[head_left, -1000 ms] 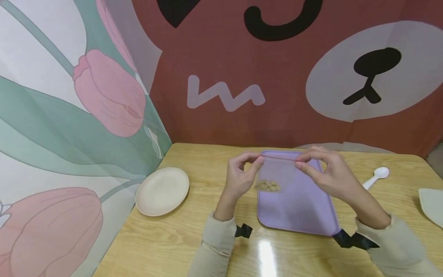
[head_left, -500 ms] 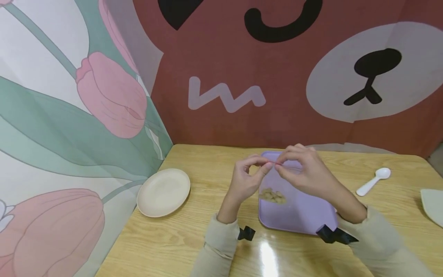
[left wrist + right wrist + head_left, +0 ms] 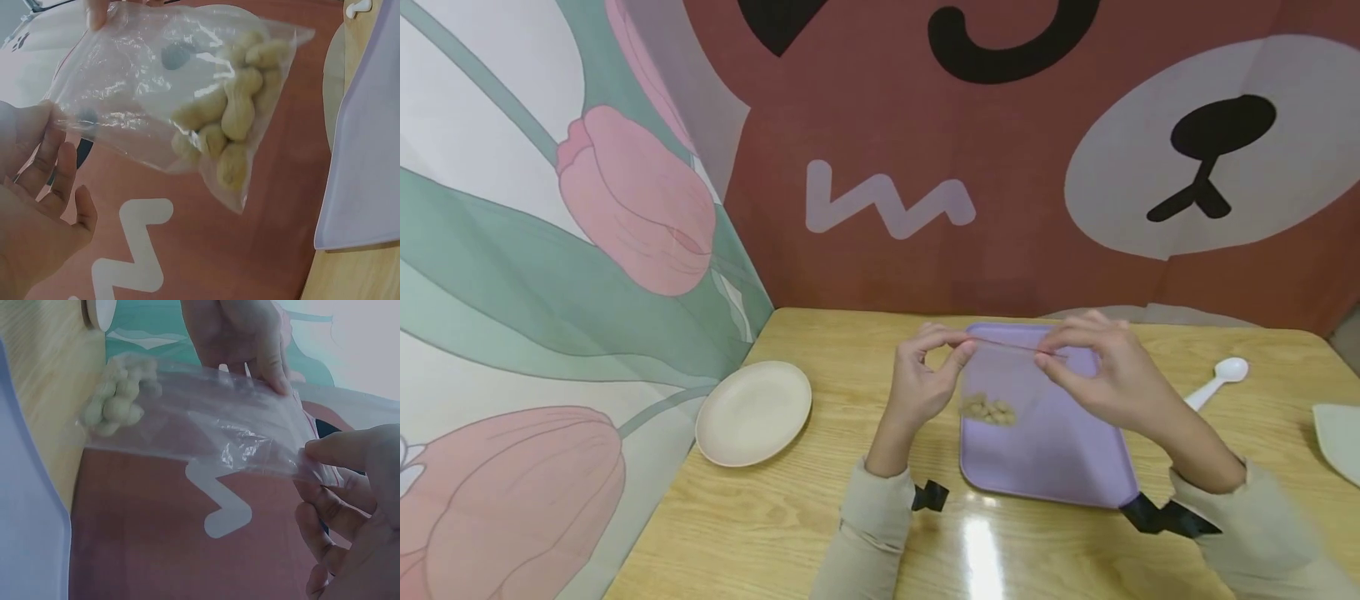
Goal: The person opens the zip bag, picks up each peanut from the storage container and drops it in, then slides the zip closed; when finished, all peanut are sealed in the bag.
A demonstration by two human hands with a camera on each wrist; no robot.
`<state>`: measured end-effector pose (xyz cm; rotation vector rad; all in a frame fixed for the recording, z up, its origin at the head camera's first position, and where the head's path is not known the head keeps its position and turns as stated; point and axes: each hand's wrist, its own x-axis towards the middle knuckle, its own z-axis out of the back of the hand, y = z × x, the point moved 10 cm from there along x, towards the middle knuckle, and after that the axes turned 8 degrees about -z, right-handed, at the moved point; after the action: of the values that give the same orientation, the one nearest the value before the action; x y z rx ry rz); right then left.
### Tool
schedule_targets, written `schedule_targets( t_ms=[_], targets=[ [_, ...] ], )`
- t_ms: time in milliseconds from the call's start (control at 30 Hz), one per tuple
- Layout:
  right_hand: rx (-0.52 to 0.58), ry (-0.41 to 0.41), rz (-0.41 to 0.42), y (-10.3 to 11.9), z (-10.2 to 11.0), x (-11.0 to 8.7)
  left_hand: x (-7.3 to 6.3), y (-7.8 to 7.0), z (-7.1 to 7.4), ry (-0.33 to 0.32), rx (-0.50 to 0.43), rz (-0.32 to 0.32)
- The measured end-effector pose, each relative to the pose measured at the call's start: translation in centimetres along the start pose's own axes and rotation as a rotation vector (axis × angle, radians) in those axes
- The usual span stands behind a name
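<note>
Peanuts (image 3: 228,122) sag in the bottom corner of a thin, limp plastic bag (image 3: 1000,383), light and slippery. Left hand (image 3: 921,383) pinches the left end of its top seal, right hand (image 3: 1108,379) the right end, above the purple tray (image 3: 1060,458); the stiffer seal strip looks the surest hold.

Bare wooden table (image 3: 850,350) lies open between the round plate (image 3: 752,412) at left and the purple tray (image 3: 1052,450) at centre. A white spoon (image 3: 1217,379) lies right of the tray. Printed backdrop panels (image 3: 925,167) wall off the far and left sides.
</note>
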<state>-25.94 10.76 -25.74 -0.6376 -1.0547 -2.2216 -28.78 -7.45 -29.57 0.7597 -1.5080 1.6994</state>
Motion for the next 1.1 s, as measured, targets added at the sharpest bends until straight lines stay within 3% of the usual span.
schedule_targets(
  t_ms=[367,500,600,733,833,967,1100],
  targets=[
    [0.042,-0.038,-0.006,-0.4,1.7,-0.7,-0.1,-0.2,0.3,0.002,-0.012,-0.008],
    [0.07,-0.045,-0.023,-0.2,0.9,-0.8,0.0,0.1,0.9,0.077,-0.046,0.044],
    [0.082,-0.027,-0.022,0.2,-1.0,-1.1,-0.4,0.8,2.3,0.191,-0.076,0.13],
    [0.105,-0.004,-0.022,0.8,-4.6,-1.7,-2.0,1.8,4.8,0.356,-0.083,0.256],
    [0.134,0.024,-0.074,0.2,-7.3,-1.9,-3.4,3.2,6.5,0.432,-0.062,0.341],
    [0.146,0.098,-0.19,-2.1,-11.2,-1.5,-5.1,5.9,8.3,0.448,0.003,0.468],
    [0.082,0.174,-0.26,-4.9,-14.8,-0.4,-6.5,9.4,9.6,0.393,0.113,0.547]
  ],
)
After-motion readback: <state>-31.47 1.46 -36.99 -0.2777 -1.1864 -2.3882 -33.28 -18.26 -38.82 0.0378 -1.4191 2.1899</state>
